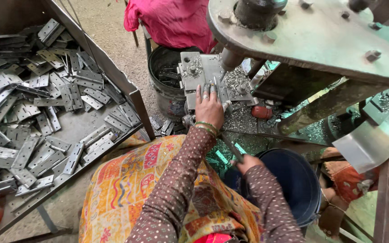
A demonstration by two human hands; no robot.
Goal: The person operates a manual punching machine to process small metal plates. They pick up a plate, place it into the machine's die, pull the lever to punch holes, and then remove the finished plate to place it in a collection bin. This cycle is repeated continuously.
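Hinge piece point(215, 85): a narrow grey metal strip lying on the die block point(203, 74) of a press, directly under the fingertips of the left hand point(209, 108). The left hand lies palm down, fingers extended and pressed flat on the strip, not curled around it. The die block is a grey steel plate with bolt heads, dusted with bright metal chips point(236, 81), and sits below the dark ram point(254, 12) and the heavy press frame point(320, 40).

The right hand point(245, 163) is low and near the body, closed around a thin dark rod-like tool point(230, 146) that points toward the die; its tip is hard to make out.

Just beyond the die block stands a dark bucket point(169, 87) holding some metal pieces. A blue bucket point(298, 184) stands just beside the right hand; its contents are not visible. To the left, a large metal tray point(127, 81) carries a heap of flat grey hinges point(32, 103).

Progress, as a judgement: 1 piece is seated in the press at this moment, the tray is heavily loaded, and the dark bucket is only partly filled, so most of the stock appears unprocessed.

A pink cloth point(172, 20) lies beyond the dark bucket.
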